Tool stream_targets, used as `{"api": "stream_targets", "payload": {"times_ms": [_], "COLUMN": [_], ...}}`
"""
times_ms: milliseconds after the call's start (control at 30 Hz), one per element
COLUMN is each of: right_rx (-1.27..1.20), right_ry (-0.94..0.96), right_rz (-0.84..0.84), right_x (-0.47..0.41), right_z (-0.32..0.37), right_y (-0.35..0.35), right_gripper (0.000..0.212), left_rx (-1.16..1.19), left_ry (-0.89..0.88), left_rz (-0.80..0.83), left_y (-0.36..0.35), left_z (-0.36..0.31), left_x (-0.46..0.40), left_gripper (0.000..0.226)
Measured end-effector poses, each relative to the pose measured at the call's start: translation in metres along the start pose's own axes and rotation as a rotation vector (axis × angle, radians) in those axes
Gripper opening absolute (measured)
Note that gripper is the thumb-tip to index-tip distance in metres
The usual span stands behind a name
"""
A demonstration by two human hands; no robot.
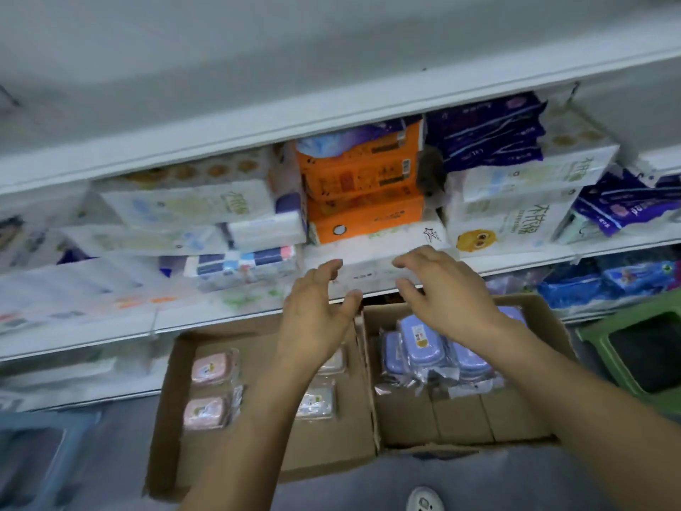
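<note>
Both my hands are raised in front of a white shop shelf (534,258), just before a white tissue pack (372,258) lying on it. My left hand (318,311) has loosely bent fingers and holds nothing. My right hand (442,285) hovers with its fingers spread and slightly curved, also holding nothing. Whether either hand touches the white pack is unclear. Orange tissue packs (363,186) are stacked right above the white pack.
Below my arms on the floor stand two open cardboard boxes: the left box (166,400) holds pink wrapped cases (210,392), the right box (530,418) holds blue wrapped cases (435,348). A green stool (622,366) stands right, a blue stool (33,455) left. Tissue packs fill the shelves.
</note>
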State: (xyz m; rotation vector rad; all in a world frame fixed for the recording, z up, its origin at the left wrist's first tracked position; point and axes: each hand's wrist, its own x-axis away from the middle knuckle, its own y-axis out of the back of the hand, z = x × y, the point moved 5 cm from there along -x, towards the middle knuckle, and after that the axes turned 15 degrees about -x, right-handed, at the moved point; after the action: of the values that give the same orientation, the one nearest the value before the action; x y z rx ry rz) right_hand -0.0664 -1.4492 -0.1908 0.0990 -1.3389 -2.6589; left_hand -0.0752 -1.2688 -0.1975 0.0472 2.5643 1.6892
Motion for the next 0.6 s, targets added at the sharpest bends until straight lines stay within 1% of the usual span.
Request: {"api": "stream_targets", "payload": {"times_ms": [67, 133, 267, 400, 600], "right_rx": [-0.018, -0.093, -0.218, -0.269, -0.289], "right_ry": [0.109, 0.226, 0.395, 0.464, 0.527], "right_rz": [-0.075, -0.142, -0.191, -0.213, -0.166], "right_x": [0.0, 0.003, 0.005, 0.005, -0.001], "right_z": [0.053, 0.109, 0.218, 0.315, 0.435], "right_y": [0.005, 0.005, -0.021, -0.066, -0.142], "right_gripper": [0.038, 0.041, 0.047, 0.048, 0.048], "left_rx": [-0.004, -0.008, -0.017, -0.054, -0.2], "left_ry": [-0.017, -0.027, -0.01, 0.047, 0.123], "left_rz": [-0.093, -0.162, -0.31, -0.344, -0.423], "left_y": [0.047, 0.092, 0.175, 0.244, 0.328], "left_z": [0.02, 0.048, 0.121, 0.213, 0.335], "left_x": [0.013, 0.032, 0.073, 0.113, 0.166], "left_gripper": [0.055, 0.057, 0.052, 0.055, 0.057]}}
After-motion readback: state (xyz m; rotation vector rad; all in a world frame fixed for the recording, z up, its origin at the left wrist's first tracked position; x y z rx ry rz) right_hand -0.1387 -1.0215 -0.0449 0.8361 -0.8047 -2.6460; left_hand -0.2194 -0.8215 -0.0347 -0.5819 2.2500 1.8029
